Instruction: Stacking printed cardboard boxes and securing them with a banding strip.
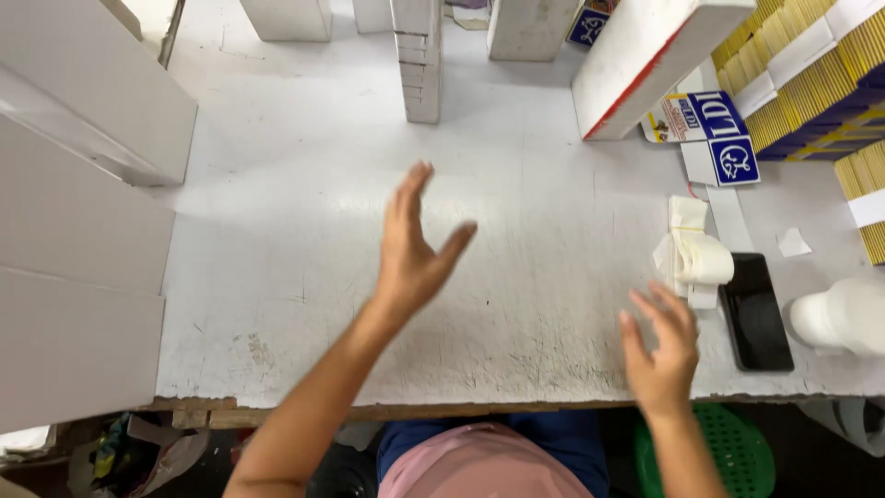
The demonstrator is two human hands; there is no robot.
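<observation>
My left hand (414, 244) hovers over the middle of the white worktable (304, 212), fingers spread, holding nothing. My right hand (660, 343) is near the table's front edge, fingers apart and slightly blurred, also holding nothing. Just beyond the right hand lies a bundle of white paper strips (693, 254). A black phone (756, 312) lies flat to the right of that hand.
Stacks of flat white cardboard (83, 231) fill the left side. Upright white stacks (419, 60) stand at the back, and a long white box (645, 60) leans at back right. Yellow banded bundles (811, 74) and blue-white cartons (710, 129) sit far right, beside a white roll (843, 318).
</observation>
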